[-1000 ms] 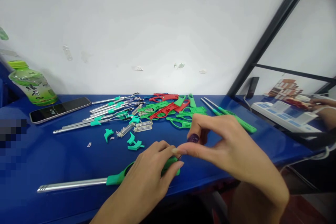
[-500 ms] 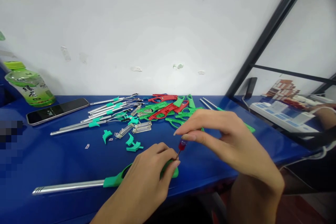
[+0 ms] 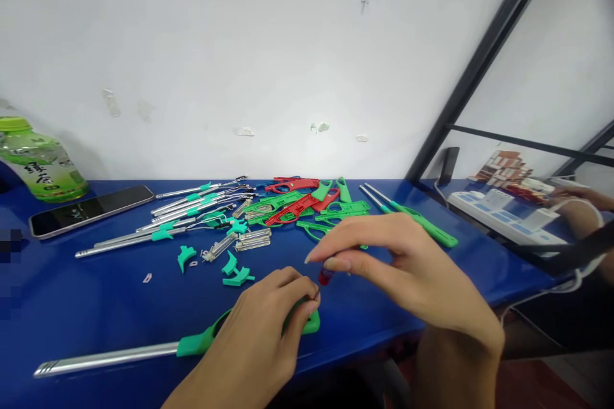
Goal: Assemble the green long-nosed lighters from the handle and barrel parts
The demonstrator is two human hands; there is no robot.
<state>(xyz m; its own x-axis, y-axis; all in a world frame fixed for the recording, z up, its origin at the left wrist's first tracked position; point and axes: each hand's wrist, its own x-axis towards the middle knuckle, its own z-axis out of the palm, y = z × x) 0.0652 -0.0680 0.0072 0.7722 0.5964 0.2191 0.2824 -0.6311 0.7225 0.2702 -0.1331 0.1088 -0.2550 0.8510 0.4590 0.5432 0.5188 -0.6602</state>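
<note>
A green long-nosed gas lighter lies at the table's front edge, its silver barrel pointing left. My left hand is closed around its handle and hides much of it. In my right hand, thumb and fingers pinch the handle of a small red screwdriver. Its thin shaft slants down to the lighter's handle beside my left fingertips; the tip is hidden there. Farther back lie loose teal triggers, clear fuel tanks and silver barrels with wires.
Red and green handle shells are heaped near the wall. Two lighters lie to their right. At the left are a phone and a drink bottle. Beyond the black frame are a power strip and another person's hand.
The whole view has shifted slightly, so things appear a little farther left. Both hands keep their hold, and the screwdriver stays at the lighter's handle.
</note>
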